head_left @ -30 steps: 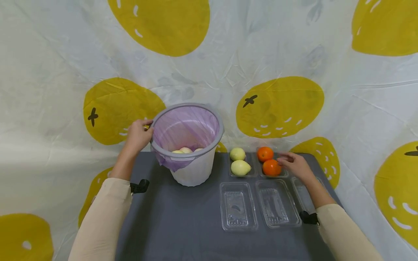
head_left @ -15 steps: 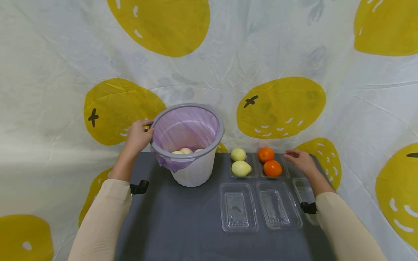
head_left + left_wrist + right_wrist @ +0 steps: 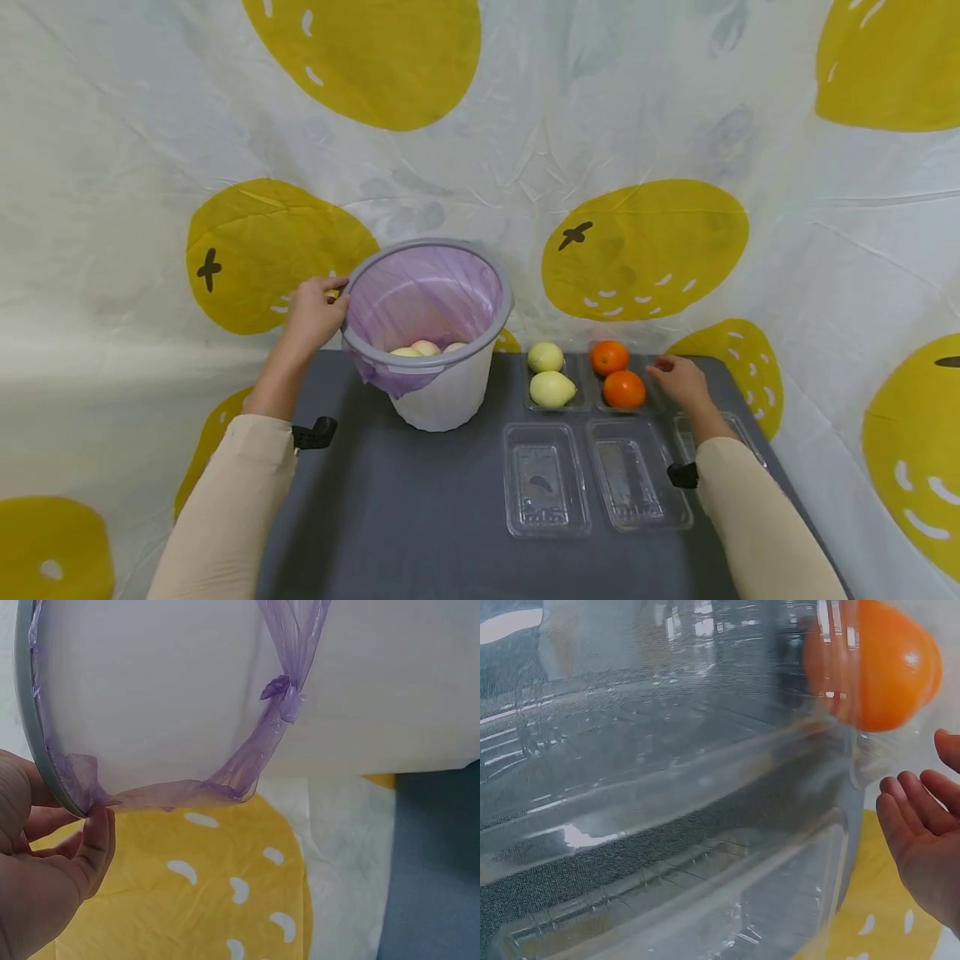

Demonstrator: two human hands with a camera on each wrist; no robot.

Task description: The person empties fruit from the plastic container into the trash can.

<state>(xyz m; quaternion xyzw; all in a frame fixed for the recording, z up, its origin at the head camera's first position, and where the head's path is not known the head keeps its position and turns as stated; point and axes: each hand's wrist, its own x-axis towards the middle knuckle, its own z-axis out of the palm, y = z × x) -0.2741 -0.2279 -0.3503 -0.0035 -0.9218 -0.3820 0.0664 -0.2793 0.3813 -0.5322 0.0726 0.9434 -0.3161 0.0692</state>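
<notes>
In the head view my left hand point(image 3: 313, 310) pinches the grey rim point(image 3: 347, 310) of a white bin point(image 3: 442, 400) lined with a purple plastic bag point(image 3: 427, 300). The left wrist view shows thumb and fingers on the rim, beside the bag's knotted edge point(image 3: 281, 697). Several pale round fruits point(image 3: 425, 347) lie inside. My right hand point(image 3: 681, 382) holds nothing, its fingers loosely bent. It hovers just right of a clear plastic tray point(image 3: 651, 400) with two orange-coloured fruits point(image 3: 624, 390). One of those fruits point(image 3: 889, 667) appears near the fingertips in the right wrist view.
Left of the oranges' tray, another clear tray point(image 3: 582, 395) bears two yellow lemon-like fruits point(image 3: 552, 390). Nearer the front of the dark grey table point(image 3: 420, 533) lie clear trays point(image 3: 547, 517), one partly under my right arm. A fruit-printed curtain point(image 3: 480, 167) hangs behind.
My right hand has drawn back a little to the right from the orange-coloured fruits, then come slightly back toward the tray and lower. The left hand keeps its hold on the rim.
</notes>
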